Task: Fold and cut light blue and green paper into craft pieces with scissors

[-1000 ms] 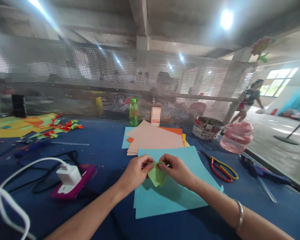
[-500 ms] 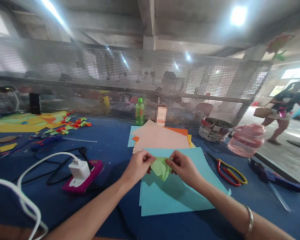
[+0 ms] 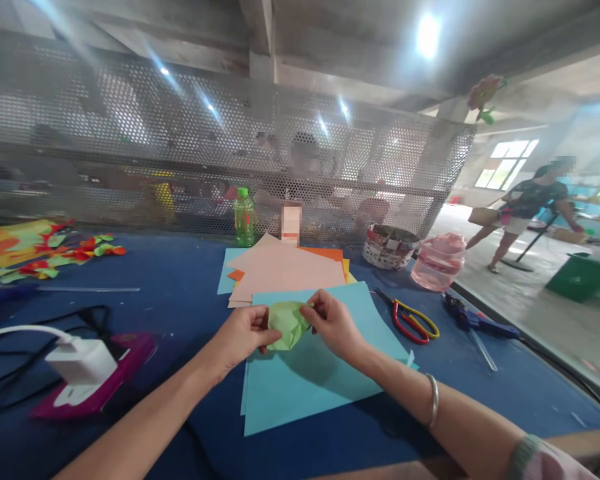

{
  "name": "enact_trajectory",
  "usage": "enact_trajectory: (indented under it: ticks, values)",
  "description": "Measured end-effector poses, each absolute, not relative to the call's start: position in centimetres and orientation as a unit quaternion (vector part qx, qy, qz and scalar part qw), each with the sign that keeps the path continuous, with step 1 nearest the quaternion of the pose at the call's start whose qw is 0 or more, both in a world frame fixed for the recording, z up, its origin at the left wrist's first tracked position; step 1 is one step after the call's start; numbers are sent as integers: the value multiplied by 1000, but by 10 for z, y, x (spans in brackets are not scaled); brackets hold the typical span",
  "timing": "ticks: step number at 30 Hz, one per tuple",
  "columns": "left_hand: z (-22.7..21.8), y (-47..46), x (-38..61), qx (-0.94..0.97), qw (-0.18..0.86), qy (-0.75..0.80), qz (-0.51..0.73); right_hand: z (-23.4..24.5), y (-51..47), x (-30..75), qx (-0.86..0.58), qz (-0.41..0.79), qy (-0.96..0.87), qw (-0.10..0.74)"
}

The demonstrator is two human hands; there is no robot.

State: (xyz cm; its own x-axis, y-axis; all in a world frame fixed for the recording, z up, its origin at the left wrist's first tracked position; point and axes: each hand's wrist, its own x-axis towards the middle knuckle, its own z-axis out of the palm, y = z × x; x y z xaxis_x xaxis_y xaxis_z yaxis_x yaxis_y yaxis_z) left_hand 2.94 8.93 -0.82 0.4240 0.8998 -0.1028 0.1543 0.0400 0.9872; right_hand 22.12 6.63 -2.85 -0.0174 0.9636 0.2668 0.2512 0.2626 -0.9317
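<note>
Between my two hands is a small piece of creased light green paper [image 3: 286,325], held above a stack of blue paper sheets [image 3: 310,393]. My left hand [image 3: 247,330] pinches its left edge, thumb in front. At the upper right edge, the fingers of my right hand [image 3: 333,323] are closed on the same paper. Behind the blue sheets lie pale pink sheets [image 3: 295,270], with orange and yellow paper showing under them. Red-and-yellow-handled pliers [image 3: 413,321] rest to the right of the blue stack.
On the left are a magenta power strip [image 3: 125,377] with a white charger [image 3: 80,363] and cables, and cut coloured paper [image 3: 70,253]. A green bottle [image 3: 244,219], a paper-covered basket [image 3: 390,247], a pink jug [image 3: 439,262] and a glue gun [image 3: 480,323] stand around. A person [image 3: 527,207] walks beyond.
The view has swung to the right. The green paper now shows a rounder, flatter face, and my left hand has shifted lower along its edge. The person beyond has moved.
</note>
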Motion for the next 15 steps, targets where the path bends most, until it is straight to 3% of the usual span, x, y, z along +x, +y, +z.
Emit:
enact_trajectory:
  ticks: [8,15]
  values:
    - [3,86,32,629,555,434,328,-19,60,215,-453,518,-568,451]
    - [10,84,32,613,517,475,363,-14,61,218,-448,567,-537,436]
